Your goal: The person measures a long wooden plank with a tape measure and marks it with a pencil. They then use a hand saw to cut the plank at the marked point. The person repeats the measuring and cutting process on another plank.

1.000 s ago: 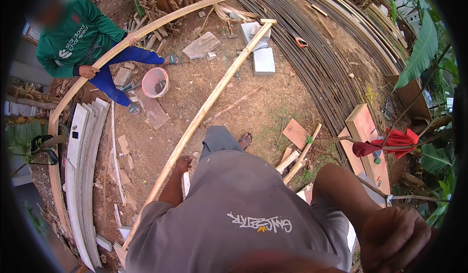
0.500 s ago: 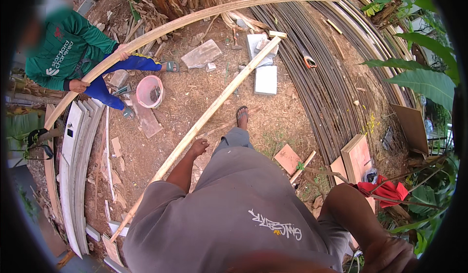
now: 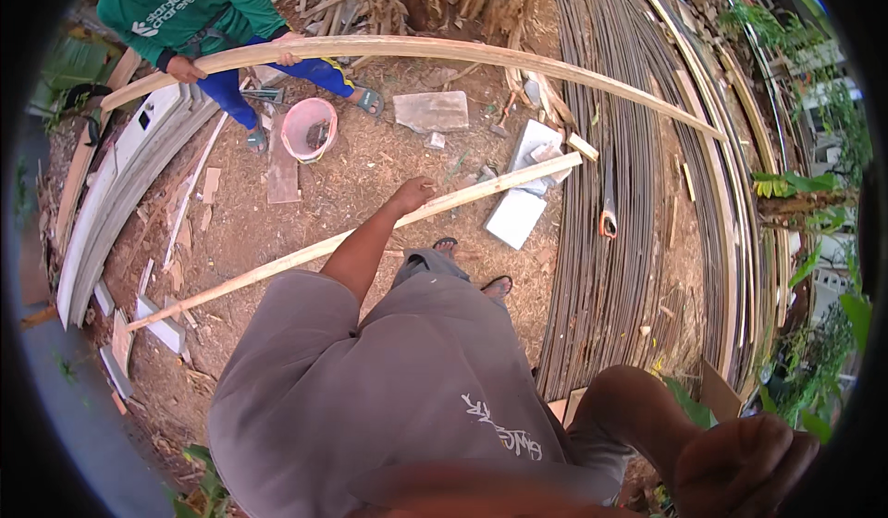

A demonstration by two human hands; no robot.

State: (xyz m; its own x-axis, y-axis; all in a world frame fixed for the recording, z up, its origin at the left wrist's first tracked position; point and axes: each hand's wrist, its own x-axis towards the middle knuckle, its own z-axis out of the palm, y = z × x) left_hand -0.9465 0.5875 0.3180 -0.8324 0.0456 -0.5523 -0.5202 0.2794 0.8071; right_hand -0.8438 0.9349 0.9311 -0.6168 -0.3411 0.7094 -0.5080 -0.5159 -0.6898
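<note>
- left hand [image 3: 412, 194] out in front, right at the upper edge of the beam [image 3: 462, 199]; fingers loosely curled, can't tell if they touch or pinch it
- right hand [image 3: 740, 467] low right, close to the camera, well apart from the beam; fingers folded in and pressed together
- beam: pale, long, slanting across in front of the body, near end low left, far end upper right; passes behind the left forearm [image 3: 356, 257]
- far end sits over or against white blocks [image 3: 516, 217], wood stub [image 3: 583, 146] just beside it; can't tell what bears the load
- co-worker [image 3: 194, 9] upper left, green top, grips a second, longer plank [image 3: 416, 46] at two spots; it spans above the beam, well apart from it
- bucket [image 3: 298, 134], pink, dark bits inside, near the co-worker's feet
- slab [image 3: 430, 109] flat on the ground, right of bucket
- saw [image 3: 608, 224], orange handle, lying on the dark rods [image 3: 592, 305] at right
- boards [image 3: 125, 190], whitish, stacked far left, bent by the lens
- feet [image 3: 496, 286] in sandals, below the beam
</note>
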